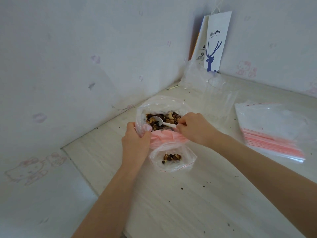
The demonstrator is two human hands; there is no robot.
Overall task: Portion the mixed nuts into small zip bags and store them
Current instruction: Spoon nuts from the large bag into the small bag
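Observation:
A large clear bag [154,104] of mixed nuts [169,117] stands open on the white table [188,194]. My left hand [135,140] grips the bag's near left rim. My right hand [193,129] pinches the handle of a white plastic spoon [159,121], whose bowl lies on the nuts inside the bag. Just in front, a small zip bag [173,158] lies open on the table with a few nuts [172,158] in it. A pink plastic fold [164,136] sits between the two bags.
A stack of empty zip bags [271,129] with red seals lies at the right. Crumpled clear plastic [211,90] and a white coffee paper bag [216,43] stand in the far corner. Walls close in at the left and back. Dark crumbs dot the table.

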